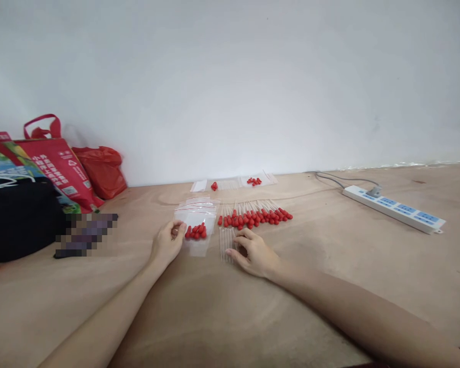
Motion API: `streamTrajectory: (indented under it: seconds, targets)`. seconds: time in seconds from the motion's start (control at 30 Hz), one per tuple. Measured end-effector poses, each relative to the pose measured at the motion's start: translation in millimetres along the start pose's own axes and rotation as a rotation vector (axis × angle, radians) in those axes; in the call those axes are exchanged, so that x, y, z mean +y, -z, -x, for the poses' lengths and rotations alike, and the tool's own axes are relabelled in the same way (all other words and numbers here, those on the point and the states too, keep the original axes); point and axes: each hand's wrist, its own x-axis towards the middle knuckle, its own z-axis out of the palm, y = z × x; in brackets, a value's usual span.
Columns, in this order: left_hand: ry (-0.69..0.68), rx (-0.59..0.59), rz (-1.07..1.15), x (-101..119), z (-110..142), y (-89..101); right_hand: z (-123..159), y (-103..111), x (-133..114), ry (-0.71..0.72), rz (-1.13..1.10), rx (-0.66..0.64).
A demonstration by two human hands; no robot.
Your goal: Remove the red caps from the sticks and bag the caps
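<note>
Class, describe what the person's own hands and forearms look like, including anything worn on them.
The left hand and right hand are ungloved, with no ring, watch or bracelet noticeable. The forearms are bare as well; no sleeve is in view.

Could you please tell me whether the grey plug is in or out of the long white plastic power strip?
In, it appears: the plug stands on the power strip among its blue sockets, no gap showing.
</note>
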Motion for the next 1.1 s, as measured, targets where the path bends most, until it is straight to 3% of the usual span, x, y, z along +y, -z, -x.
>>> streamTrajectory:
  seconds: [0.13,0.27,0.33,0.5,0.73,0.93,1.1]
  targets:
    - [-0.252,0.083,-0.061,10.6,10.0,-0.3,1.6,-0.4,-1.9,-0.006,-0.022,0.003]
    - [-0.556,-0.078,0.001,28.9,28.6,-3.2,2.6,3.4,-1.0,-0.022,0.007,0.022]
    - [-0.644,-0.138,0.03,35.4,36.8,-5.1,2.6,7.4,1.6,-0.017,0.069,0.049]
    - [-0.682,-0.2,0.03,42.0,41.5,-13.6,-0.4,16.9,15.0,-0.08,0.222,0.15]
    - [-0.66,-0.275,-0.124,70.3,15.8,-46.7,-2.0,23.2,28.1,-0.176,0.268,0.187]
    - [-0.695,-0.236,-0.188,91.7,-3.1,-74.4,-2.3,27.0,28.8,-0.199,0.277,0.183]
    - [-0.71,-0.19,-0.147,89.7,-5.4,-78.1,-2.6,25.8,30.7,-0.193,0.26,0.183]
